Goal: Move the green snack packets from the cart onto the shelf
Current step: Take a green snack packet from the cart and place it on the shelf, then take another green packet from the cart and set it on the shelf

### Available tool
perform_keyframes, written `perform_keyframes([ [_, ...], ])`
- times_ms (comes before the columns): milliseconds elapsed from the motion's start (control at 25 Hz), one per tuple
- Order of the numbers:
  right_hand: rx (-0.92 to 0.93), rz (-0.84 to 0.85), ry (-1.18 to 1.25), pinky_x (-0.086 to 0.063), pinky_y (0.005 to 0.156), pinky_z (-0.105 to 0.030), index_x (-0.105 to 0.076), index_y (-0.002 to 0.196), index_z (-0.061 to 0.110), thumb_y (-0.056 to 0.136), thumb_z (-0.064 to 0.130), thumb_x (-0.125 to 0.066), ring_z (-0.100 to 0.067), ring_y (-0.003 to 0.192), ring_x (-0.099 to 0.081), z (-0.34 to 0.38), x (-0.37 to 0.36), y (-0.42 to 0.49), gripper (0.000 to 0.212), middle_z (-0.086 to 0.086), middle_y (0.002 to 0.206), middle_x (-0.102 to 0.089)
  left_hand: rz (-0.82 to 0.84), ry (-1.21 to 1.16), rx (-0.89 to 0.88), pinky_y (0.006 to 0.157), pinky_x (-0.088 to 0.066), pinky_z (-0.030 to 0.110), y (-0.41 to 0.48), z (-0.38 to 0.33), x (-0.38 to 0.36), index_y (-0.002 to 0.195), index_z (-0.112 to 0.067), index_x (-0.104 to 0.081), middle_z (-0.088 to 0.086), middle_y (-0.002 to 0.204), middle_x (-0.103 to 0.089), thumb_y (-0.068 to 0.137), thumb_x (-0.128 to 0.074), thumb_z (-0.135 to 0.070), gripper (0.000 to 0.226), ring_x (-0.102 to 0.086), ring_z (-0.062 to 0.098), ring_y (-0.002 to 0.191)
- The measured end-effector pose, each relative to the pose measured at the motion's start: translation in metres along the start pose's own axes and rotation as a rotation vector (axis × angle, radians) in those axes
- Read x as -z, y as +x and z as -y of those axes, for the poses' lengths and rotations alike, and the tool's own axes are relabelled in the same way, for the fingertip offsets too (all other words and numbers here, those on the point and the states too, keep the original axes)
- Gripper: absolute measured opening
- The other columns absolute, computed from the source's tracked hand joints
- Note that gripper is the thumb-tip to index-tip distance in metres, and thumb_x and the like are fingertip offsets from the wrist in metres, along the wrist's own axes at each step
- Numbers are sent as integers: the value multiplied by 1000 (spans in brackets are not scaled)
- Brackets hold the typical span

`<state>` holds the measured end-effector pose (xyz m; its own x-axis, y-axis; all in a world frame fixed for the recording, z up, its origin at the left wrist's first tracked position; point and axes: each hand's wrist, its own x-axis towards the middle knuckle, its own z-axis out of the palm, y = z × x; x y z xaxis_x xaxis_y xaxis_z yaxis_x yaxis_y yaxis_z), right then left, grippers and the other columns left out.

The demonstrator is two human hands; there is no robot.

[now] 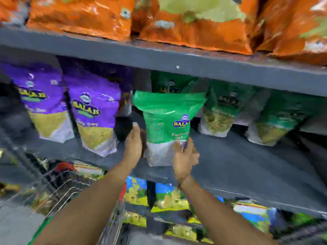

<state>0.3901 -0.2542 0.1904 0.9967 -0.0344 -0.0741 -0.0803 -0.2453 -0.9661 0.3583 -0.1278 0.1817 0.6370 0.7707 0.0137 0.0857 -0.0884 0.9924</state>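
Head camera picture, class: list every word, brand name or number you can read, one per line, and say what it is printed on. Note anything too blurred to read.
"BALAJI": logo on the nearer purple packet.
"BALAJ", cut off at the edge: logo on the green packet held between the left hand and right hand.
Too blurred to read: the product name under that logo, the far purple packet, the shelved green packets and the orange packets.

- I read "BALAJI" on the green snack packet point(167, 117); its last letter is cut off.
- The same logo sits on two purple packets point(93, 112), the left one blurred.
- Smaller print under each logo is unreadable.
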Motion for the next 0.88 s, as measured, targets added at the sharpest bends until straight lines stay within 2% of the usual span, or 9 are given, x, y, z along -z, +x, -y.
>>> perform_keyframes([
  [80,-328,-69,9,-36,99,-36,-38,131,8,82,38,-61,-34,119,-45,3,-10,-4,62,-22,126,-48,155,-117,90,100,-41,42,13,-3,-8,99,-14,-63,14,113,-64,90,-34,-50,46,-58,25,111],
  [160,-472,-19,243,-39,104,-43,-33,131,2,84,35,-60,-35,119,-48,12,-23,5,63,-21,128,-46,309,-257,191,105,-42,41,19,-7,-12,97,-23,-66,6,119,-63,87,-30,-61,54,-59,22,112],
  [320,-311,165,598,-52,83,-37,-58,103,7,94,35,-40,-20,79,-60,-1,-27,44,34,-9,96,-65,62,-63,27,63,-48,26,18,12,9,62,-20,-59,-7,55,-66,82,-34,-66,56,-60,3,50],
  [360,-292,115,628,-48,85,-34,-59,91,15,95,37,-36,-16,75,-57,-6,-23,46,32,-5,91,-64,25,11,-33,64,-46,28,16,16,14,63,-24,-55,-8,55,-63,75,-43,-70,49,-57,4,53],
  [480,-235,27,575,-36,102,-34,-58,110,18,94,46,-33,-16,101,-54,-17,-24,29,40,1,108,-57,201,-69,-70,90,-47,29,16,24,19,108,-24,-52,2,114,-62,67,-64,-61,57,-59,10,102],
  [600,-201,190,518,-35,112,-44,-49,129,11,88,52,-35,-22,124,-49,-14,-34,12,59,-7,135,-52,399,-109,1,101,-47,34,12,25,12,117,-29,-51,-2,128,-58,74,-58,-59,53,-58,2,109],
  [720,-131,125,486,-35,111,-48,-47,127,4,91,37,-38,-30,127,-46,-10,-33,15,49,-18,137,-50,292,-53,34,104,-45,44,6,22,6,114,-33,-54,-2,125,-62,59,-57,-76,70,-57,12,113],
  [800,-174,-103,338,-34,109,-45,-48,126,2,87,41,-38,-35,128,-43,-14,-38,-4,56,-22,136,-49,183,-29,-5,101,-45,28,-5,21,15,113,-25,-57,-2,119,-64,68,-57,-66,61,-58,5,105],
  [880,-120,-242,193,-38,94,-45,-58,106,2,81,46,-33,-37,110,-50,-17,-51,-53,57,-26,114,-57,-15,-44,-28,80,-47,18,-18,33,47,96,-22,-64,-5,92,-70,76,-52,-55,41,-60,-3,81],
])
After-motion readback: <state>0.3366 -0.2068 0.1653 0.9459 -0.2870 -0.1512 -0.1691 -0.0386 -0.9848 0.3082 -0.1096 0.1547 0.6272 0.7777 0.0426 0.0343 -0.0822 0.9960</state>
